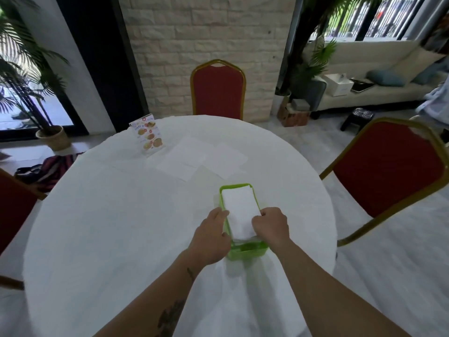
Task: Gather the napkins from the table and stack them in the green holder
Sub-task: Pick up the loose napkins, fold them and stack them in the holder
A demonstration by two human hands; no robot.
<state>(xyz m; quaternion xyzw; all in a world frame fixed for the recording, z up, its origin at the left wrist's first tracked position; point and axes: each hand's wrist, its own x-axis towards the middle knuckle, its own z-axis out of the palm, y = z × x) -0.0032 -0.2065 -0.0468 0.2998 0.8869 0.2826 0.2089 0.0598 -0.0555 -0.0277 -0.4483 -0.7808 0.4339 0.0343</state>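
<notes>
A green holder (247,252) stands on the round table with the white cloth (121,215), right of its middle. A folded white napkin stack (239,207) lies in the holder. My left hand (212,235) grips the holder's left wall, fingers curled over the rim. My right hand (271,226) pinches the near right corner of the napkin stack. Beyond the holder, flat white napkins (185,160) lie spread on the cloth, one more napkin (230,159) to their right.
A standing menu card (147,136) is at the table's far left. Red chairs with gold frames stand at the far side (218,90), the right (388,166) and the left (12,210). A bag (48,170) lies on the floor at left.
</notes>
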